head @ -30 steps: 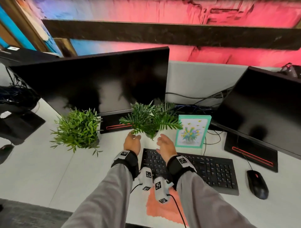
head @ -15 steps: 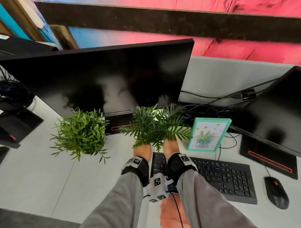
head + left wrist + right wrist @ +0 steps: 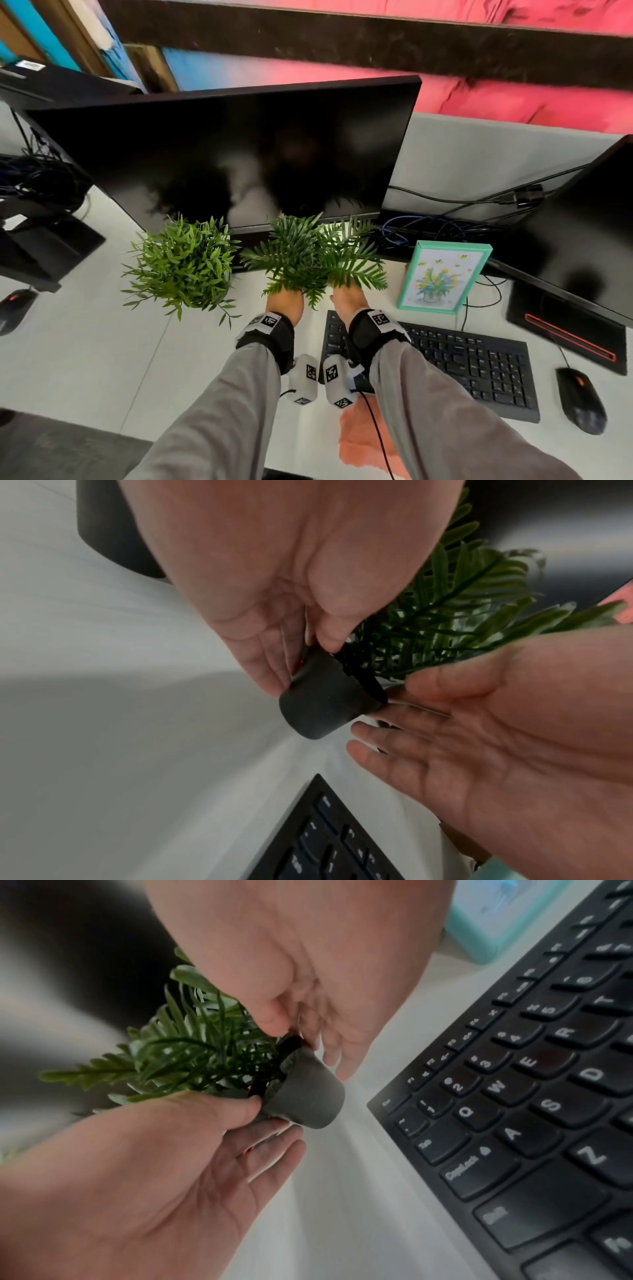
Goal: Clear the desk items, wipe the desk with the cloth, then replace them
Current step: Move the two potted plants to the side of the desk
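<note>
Both hands clasp the small dark pot of the fern from opposite sides. In the left wrist view the left hand has its thumb on the pot's rim and its fingers laid nearly straight along the far wall. The right hand meets the pot from the other side, thumb at the rim, fingers stretched under and beside the pot. The right wrist view shows the same hold mirrored: the right hand pinches the rim between thumb and fingers, and the left hand cups the opposite wall. The pot looks tilted in both wrist views; whether its base touches the desk I cannot tell.

From the head view the fern's fronds cover both sets of fingers. It sits just in front of the monitor, at the top left corner of the keyboard. A second, bushier plant stands on the desk to the left, apart from the hands. To the right a teal picture frame stands upright behind the keyboard. An orange cloth lies at the desk's near edge, partly under the right sleeve. A mouse lies right of the keyboard, in front of a second monitor.
</note>
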